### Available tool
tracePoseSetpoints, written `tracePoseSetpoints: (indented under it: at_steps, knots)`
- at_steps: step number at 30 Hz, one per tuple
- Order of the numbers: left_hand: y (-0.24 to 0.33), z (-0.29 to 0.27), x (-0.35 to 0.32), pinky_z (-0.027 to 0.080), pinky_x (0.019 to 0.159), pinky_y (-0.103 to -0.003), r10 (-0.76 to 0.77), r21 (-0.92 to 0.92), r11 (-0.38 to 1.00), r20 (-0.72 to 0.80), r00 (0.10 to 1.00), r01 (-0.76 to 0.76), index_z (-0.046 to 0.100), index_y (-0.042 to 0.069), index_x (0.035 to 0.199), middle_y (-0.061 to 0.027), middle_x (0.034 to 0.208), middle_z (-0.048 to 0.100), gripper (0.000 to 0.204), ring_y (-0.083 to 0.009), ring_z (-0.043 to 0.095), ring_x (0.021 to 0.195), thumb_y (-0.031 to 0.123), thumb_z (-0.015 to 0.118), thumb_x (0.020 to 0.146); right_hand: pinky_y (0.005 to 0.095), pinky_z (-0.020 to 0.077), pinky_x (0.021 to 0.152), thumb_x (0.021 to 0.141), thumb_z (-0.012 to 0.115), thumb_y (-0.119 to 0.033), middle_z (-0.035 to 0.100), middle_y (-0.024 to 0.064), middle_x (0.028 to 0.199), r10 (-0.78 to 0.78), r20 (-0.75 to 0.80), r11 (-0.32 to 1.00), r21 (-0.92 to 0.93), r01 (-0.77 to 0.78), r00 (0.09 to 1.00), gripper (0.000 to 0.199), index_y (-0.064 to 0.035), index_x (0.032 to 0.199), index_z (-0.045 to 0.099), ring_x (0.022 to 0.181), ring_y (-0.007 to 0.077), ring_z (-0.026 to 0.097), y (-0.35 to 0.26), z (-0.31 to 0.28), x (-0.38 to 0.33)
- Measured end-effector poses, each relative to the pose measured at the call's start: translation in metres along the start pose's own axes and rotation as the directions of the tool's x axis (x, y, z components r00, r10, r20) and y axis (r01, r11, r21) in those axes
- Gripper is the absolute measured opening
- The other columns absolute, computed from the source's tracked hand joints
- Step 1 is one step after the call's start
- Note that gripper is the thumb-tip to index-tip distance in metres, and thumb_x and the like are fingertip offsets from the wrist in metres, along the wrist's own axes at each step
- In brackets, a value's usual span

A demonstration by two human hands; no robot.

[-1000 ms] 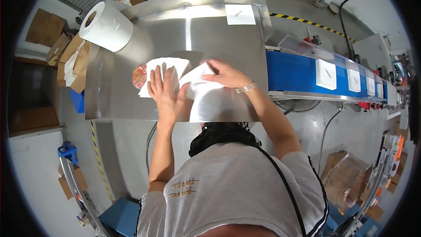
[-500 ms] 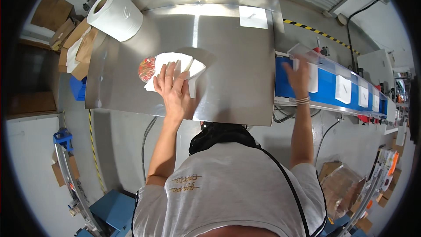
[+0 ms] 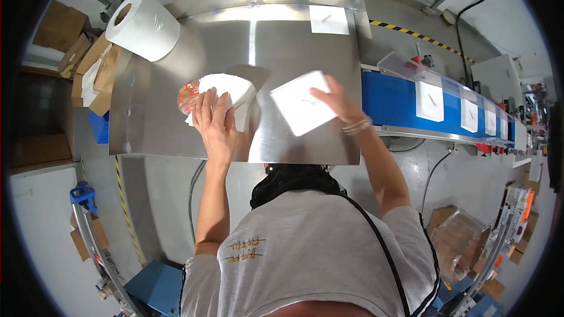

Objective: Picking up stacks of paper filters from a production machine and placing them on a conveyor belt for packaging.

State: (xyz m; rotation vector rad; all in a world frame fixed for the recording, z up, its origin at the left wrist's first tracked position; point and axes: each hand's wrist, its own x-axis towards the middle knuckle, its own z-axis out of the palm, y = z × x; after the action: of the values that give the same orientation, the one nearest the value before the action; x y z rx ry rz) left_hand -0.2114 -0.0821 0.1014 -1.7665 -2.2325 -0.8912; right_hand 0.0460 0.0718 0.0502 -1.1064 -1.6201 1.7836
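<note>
My left hand (image 3: pixel 215 122) lies over a fanned stack of white sheets (image 3: pixel 237 89), its fingers stretched out and resting on them. Partly covered by the stack is a round red patterned piece (image 3: pixel 188 97) at its left side. My right hand (image 3: pixel 341 101) pinches the right edge of a flat white square sheet (image 3: pixel 299 105), thumb on its upper face, over the right half of the metal table (image 3: pixel 311 147). Faint print shows on this sheet. Whether it is a single sheet or a thin packet, I cannot tell.
A large white paper roll (image 3: pixel 154 26) stands at the table's far left corner. Another white sheet (image 3: pixel 329 19) lies at the far right. Beside the table, a blue conveyor belt (image 3: pixel 390 101) with a clear guard carries several white sheets (image 3: pixel 430 101). Cardboard boxes (image 3: pixel 106 76) are at left.
My right hand has come left from the conveyor to above the table, now with a white square sheet in it. The left hand still rests on the stack. Sheets on the belt have shifted.
</note>
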Motion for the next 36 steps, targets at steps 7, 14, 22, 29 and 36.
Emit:
tracePoseSetpoints:
  at_steps: [7, 14, 22, 29, 36]
  knots:
    - [0.0, 0.004, 0.001, 0.034, 0.103, -0.048, 0.048, -0.009, 0.999, -0.107, 0.993, -0.049, 0.066, 0.01, 0.109, -0.015, 0.127, 0.054, 0.032, -0.0346, 0.047, 0.122, 0.0, 0.066, 0.078, 0.0407, 0.0463, 0.086, 0.084, 0.067, -0.027, 0.064, 0.0142, 0.111, -0.104, -0.572, 0.787, -0.548, -0.284, 0.813, 0.037, -0.0035, 0.112, 0.061, 0.105, 0.0271, 0.06, 0.03, -0.154, -0.051]
    - [0.004, 0.0, -0.002, 0.019, 0.109, -0.053, 0.037, 0.013, 0.999, -0.078, 0.996, -0.036, 0.07, 0.013, 0.098, -0.012, 0.134, 0.05, 0.027, -0.0344, 0.036, 0.132, 0.001, 0.068, 0.074, 0.0385, 0.046, 0.089, 0.074, 0.077, -0.023, 0.059, 0.0129, 0.113, -0.483, -0.101, 0.53, -0.824, 0.199, 0.87, 0.052, -0.0056, 0.118, 0.056, 0.103, 0.0313, 0.057, -0.015, -0.039, -0.011]
    - [0.007, -0.009, 0.009, 0.016, 0.109, -0.056, 0.059, -0.032, 0.998, 0.027, 0.998, -0.058, 0.061, 0.014, 0.12, -0.016, 0.146, 0.035, 0.045, -0.0382, 0.027, 0.137, 0.024, 0.072, 0.078, 0.035, 0.044, 0.092, 0.082, 0.069, -0.028, 0.052, 0.0124, 0.124, -0.581, 0.367, 0.403, -0.646, 0.648, 0.727, 0.045, -0.0091, 0.12, 0.053, 0.119, 0.0272, 0.046, -0.023, 0.081, 0.054]
    - [-0.02, -0.004, 0.003, 0.029, 0.104, -0.049, -0.024, -0.041, 0.999, 0.009, 1.0, 0.025, 0.063, 0.011, 0.118, -0.0136, 0.135, 0.048, 0.037, -0.0346, 0.039, 0.129, 0.01, 0.066, 0.082, 0.0265, 0.048, 0.076, 0.093, 0.062, -0.024, 0.062, 0.0016, 0.097, -0.089, -0.117, 0.975, 0.193, 0.11, 0.989, 0.03, -0.0014, 0.112, 0.057, 0.086, 0.0107, 0.056, 0.025, -0.035, -0.011]
    - [-0.012, 0.0, 0.004, 0.029, 0.104, -0.049, -0.04, -0.111, 0.993, -0.055, 0.998, 0.033, 0.068, 0.013, 0.108, -0.0105, 0.131, 0.053, 0.031, -0.0326, 0.041, 0.129, 0.002, 0.066, 0.079, 0.0404, 0.0466, 0.086, 0.08, 0.07, -0.04, 0.06, 0.0222, 0.114, -0.064, -0.658, 0.84, -0.441, -0.316, 0.75, 0.057, 0.0, 0.118, 0.056, 0.106, 0.031, 0.058, 0.025, -0.159, -0.049]
